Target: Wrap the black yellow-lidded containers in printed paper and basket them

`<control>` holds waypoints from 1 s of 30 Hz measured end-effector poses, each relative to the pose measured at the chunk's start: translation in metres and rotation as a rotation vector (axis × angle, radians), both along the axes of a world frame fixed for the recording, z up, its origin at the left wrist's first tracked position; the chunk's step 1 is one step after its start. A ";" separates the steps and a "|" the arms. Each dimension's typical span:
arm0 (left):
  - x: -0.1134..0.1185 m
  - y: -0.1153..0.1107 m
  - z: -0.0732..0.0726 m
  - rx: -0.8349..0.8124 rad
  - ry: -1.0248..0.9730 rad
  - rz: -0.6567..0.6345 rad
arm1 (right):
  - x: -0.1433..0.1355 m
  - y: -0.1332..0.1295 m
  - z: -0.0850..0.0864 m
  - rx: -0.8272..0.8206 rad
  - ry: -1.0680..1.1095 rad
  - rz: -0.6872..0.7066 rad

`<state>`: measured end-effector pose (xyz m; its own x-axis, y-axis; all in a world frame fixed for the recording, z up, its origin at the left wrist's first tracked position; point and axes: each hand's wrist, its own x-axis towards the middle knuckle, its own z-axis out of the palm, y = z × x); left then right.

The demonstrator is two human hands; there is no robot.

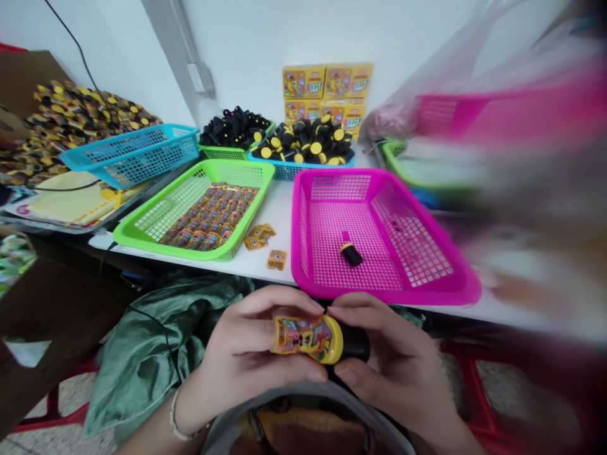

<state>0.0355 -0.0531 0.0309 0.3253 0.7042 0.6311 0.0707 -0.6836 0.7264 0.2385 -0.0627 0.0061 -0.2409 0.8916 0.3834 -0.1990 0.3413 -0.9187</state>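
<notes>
White table [281, 212], pink basket [379, 295], pale wall [246, 50] behind, hands [237, 344] [403, 354] gripping a container [336, 341] (black-ended)

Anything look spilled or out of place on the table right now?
Slightly: a few loose wrappers lie on the white table between the green basket and pink basket, while similar ones sit in rows inside the green one. Nothing looks plainly damaged; the right side is too blurred to judge.

Gleams as glossy printed film on the small yellow-and-orange wrapper [303, 338]; shines smoothly on the rounded black plastic cylinder [355, 343]. Looks perforated, satiny on the pink rectangular plastic basket [327, 234] — crumpled, slick on the green cloth-like sack [142, 360].
</notes>
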 end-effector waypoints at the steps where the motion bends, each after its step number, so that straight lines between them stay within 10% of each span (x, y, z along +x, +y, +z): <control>1: 0.000 0.000 -0.001 -0.001 0.016 0.001 | 0.000 0.000 -0.001 -0.001 0.002 0.006; 18: 0.009 -0.003 -0.005 -0.444 -0.186 0.085 | 0.002 -0.001 -0.008 -0.037 0.026 -0.066; 30: 0.011 -0.003 -0.009 -0.338 -0.384 -0.147 | 0.005 0.003 -0.007 0.031 0.062 0.026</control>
<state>0.0462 -0.0565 0.0215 0.2261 0.8531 0.4703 -0.3225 -0.3900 0.8625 0.2433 -0.0601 -0.0007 -0.2387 0.8729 0.4254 -0.2645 0.3631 -0.8934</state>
